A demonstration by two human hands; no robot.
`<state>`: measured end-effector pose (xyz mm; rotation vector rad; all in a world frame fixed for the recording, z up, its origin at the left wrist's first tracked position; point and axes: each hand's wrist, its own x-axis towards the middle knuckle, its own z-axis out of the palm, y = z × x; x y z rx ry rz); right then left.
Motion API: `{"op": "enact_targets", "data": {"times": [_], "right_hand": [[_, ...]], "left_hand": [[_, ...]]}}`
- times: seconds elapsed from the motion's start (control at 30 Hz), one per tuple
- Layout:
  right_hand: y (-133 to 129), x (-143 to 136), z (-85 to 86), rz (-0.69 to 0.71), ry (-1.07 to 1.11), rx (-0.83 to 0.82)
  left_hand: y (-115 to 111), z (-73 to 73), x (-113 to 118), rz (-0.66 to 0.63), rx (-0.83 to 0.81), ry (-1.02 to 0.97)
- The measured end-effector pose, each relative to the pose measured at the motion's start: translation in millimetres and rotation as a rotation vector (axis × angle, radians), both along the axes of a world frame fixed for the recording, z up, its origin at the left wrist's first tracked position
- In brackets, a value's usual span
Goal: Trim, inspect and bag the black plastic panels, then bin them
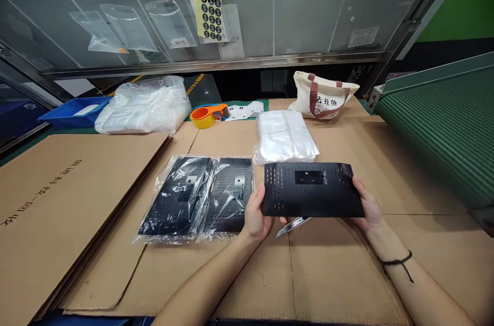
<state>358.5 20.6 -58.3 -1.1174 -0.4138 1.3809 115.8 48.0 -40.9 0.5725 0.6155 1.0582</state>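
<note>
A black perforated panel (316, 197) is raised over the cardboard, its broad face towards me. My left hand (255, 215) is closed on its left edge, the thumb in front. At the opposite edge my right hand (368, 207) grips it the same way, fingers hidden behind. Below the panel a metal utility knife (292, 226) shows in part; whether it lies on the cardboard or is held, I cannot tell. Beside my left hand lie two similar black panels in clear bags, one farther left (170, 207) and one nearer (227, 202). Behind the held panel sits a stack of clear plastic bags (285, 133).
Cardboard sheets (77, 202) are stacked on the left. Farther back are a blue tray (73, 110), a wrapped plastic bundle (142, 105), a tape dispenser (204, 116) and a canvas bag (322, 97). A green conveyor belt (443, 110) borders the right side.
</note>
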Motion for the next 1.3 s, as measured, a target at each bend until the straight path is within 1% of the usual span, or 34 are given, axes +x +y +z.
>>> {"op": "enact_targets", "data": {"times": [0.17, 0.37, 0.47, 0.57, 0.67, 0.73, 0.83, 0.93, 1.13, 1.2, 1.3], "right_hand": [[0, 1, -2.9, 0.014, 0.058, 0.015], [1, 0, -3.5, -0.004, 0.178, 0.059], [1, 0, -5.0, -0.042, 0.179, 0.059], [1, 0, -6.5, -0.066, 0.146, 0.067], [1, 0, -7.2, -0.068, 0.105, 0.089], [0, -1, -7.8, -0.045, 0.076, 0.107], [-2, -1, -10.0, 0.044, 0.033, 0.13], [-3, -3, -12.8, 0.119, 0.007, 0.146], [-4, -6, -9.9, 0.157, -0.041, 0.189], [-4, -8, -7.4, 0.119, -0.075, 0.199], [-3, -10, -5.3, 0.065, -0.194, 0.207]], "left_hand": [[2, 0.0, 0, 0.09, -0.037, -0.026], [1, 4.0, 1, 0.124, -0.03, -0.057], [0, 3.9, 1, 0.136, -0.025, -0.054], [-2, 0.8, 1, 0.133, 0.014, -0.019], [-1, -4.9, 1, 0.148, 0.08, 0.089], [-1, -9.4, 1, 0.195, 0.137, 0.202], [0, -15.1, 0, 0.271, 0.218, 0.371], [0, -17.5, -1, 0.281, 0.269, 0.468], [-1, -12.7, 0, 0.327, 0.375, 0.63], [-2, -9.8, -1, 0.331, 0.383, 0.703], [-3, -6.2, -2, 0.35, 0.397, 0.775]]}}
